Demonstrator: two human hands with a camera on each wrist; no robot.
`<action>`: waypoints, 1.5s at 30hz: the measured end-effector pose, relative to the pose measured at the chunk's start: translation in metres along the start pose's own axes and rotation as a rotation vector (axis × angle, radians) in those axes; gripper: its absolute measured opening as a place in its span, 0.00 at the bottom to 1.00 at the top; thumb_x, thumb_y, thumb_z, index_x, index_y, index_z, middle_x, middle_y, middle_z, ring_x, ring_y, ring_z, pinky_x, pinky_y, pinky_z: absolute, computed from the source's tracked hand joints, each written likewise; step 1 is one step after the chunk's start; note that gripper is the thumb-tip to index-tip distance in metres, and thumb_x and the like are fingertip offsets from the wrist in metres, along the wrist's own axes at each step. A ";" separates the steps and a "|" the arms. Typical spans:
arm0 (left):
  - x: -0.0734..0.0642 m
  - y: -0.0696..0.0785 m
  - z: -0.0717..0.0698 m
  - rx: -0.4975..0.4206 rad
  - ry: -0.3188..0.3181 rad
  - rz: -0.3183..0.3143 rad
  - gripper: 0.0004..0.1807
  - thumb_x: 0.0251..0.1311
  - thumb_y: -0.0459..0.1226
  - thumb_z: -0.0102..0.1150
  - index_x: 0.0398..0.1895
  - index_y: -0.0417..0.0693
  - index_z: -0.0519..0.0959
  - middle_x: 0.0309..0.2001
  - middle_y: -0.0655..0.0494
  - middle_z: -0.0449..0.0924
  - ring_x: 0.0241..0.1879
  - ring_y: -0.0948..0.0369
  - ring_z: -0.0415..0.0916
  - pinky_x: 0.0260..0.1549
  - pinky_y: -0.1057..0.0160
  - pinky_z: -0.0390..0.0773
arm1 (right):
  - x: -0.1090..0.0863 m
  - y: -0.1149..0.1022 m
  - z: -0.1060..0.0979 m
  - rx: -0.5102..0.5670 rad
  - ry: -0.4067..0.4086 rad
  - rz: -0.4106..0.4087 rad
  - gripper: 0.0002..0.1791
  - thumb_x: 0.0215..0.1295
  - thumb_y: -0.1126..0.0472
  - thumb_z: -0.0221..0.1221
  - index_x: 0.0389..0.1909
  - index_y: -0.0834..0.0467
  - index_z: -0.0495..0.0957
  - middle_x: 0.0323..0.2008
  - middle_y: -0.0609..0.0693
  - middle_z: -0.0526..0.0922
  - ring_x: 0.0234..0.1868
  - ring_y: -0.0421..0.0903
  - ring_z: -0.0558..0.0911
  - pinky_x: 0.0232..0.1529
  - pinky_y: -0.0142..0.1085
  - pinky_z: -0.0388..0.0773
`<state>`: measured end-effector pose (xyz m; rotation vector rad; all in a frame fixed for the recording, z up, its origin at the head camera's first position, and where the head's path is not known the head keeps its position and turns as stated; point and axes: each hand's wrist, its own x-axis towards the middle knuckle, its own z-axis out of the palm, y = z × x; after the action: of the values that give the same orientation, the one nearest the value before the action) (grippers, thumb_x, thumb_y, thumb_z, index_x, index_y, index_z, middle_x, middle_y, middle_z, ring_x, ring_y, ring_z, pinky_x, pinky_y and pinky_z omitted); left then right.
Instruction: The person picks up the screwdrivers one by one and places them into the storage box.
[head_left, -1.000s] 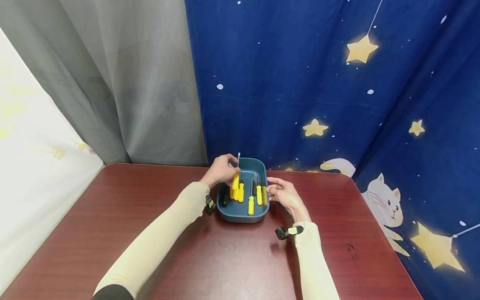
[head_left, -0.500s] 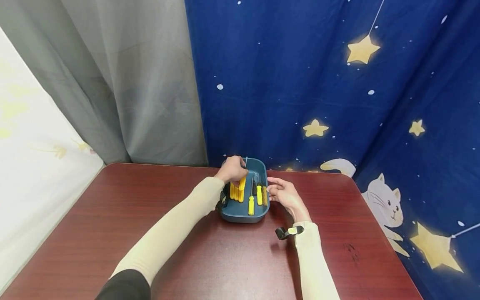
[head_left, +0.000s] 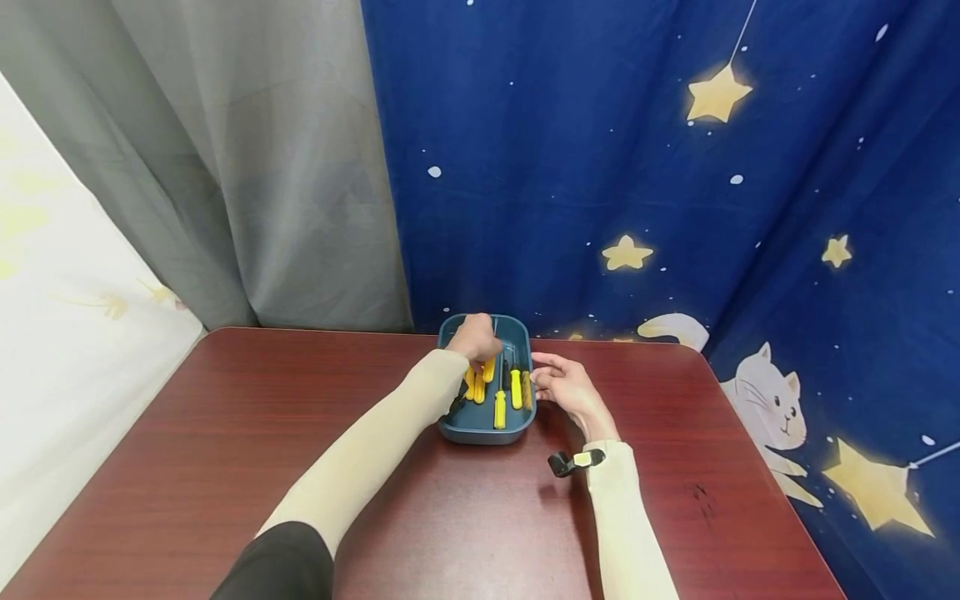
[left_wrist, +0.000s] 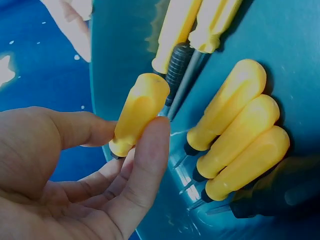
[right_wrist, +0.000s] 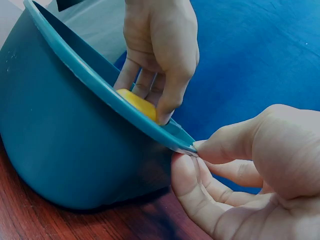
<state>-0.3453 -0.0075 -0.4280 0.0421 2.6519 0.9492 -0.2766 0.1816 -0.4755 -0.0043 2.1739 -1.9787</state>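
Observation:
My left hand (head_left: 476, 337) reaches over the blue-green bin (head_left: 480, 437) and pinches a screwdriver (left_wrist: 142, 107) by its yellow handle between thumb and fingers. Its shaft is mostly hidden behind the fingers in the left wrist view. Beside it inside the bin lie three matching yellow-handled screwdrivers (left_wrist: 240, 135) in a row, and a black-handled tool (left_wrist: 280, 192). At the bin's right side, my right hand (right_wrist: 250, 160) pinches the rim (right_wrist: 187, 149) between thumb and fingers.
Toward the bin's right side lie more yellow-handled screwdrivers (head_left: 500, 410), one with a black ribbed handle (left_wrist: 178, 70), and a yellowish piece (head_left: 527, 392) along the wall. The bin stands on a reddish-brown table (head_left: 465, 533), near its back edge by the blue curtain (head_left: 525, 167).
My left hand has moved right across the bin with the yellow-handled screwdriver, lowering it from above the rim. The right hand stays at the rim.

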 end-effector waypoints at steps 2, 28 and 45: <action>0.001 0.002 0.002 0.011 0.008 -0.011 0.06 0.67 0.33 0.61 0.40 0.38 0.78 0.29 0.46 0.75 0.26 0.53 0.84 0.22 0.60 0.87 | 0.000 0.000 0.000 0.004 0.001 0.001 0.30 0.66 0.76 0.54 0.71 0.68 0.69 0.41 0.62 0.83 0.32 0.42 0.81 0.34 0.30 0.83; 0.015 0.014 0.039 0.312 0.122 0.029 0.07 0.63 0.34 0.63 0.42 0.45 0.86 0.33 0.52 0.83 0.30 0.56 0.78 0.35 0.60 0.82 | 0.000 0.000 -0.001 0.006 0.005 0.013 0.29 0.66 0.76 0.54 0.69 0.66 0.71 0.43 0.64 0.83 0.32 0.43 0.81 0.37 0.33 0.84; 0.015 0.019 0.045 0.325 0.094 0.024 0.09 0.68 0.34 0.59 0.44 0.42 0.87 0.34 0.50 0.86 0.29 0.55 0.79 0.40 0.58 0.87 | 0.002 0.002 -0.002 0.001 0.002 0.013 0.28 0.67 0.75 0.55 0.69 0.64 0.71 0.46 0.67 0.82 0.33 0.42 0.81 0.35 0.29 0.83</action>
<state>-0.3472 0.0370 -0.4530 0.1059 2.8714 0.5295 -0.2788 0.1831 -0.4777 0.0118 2.1685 -1.9734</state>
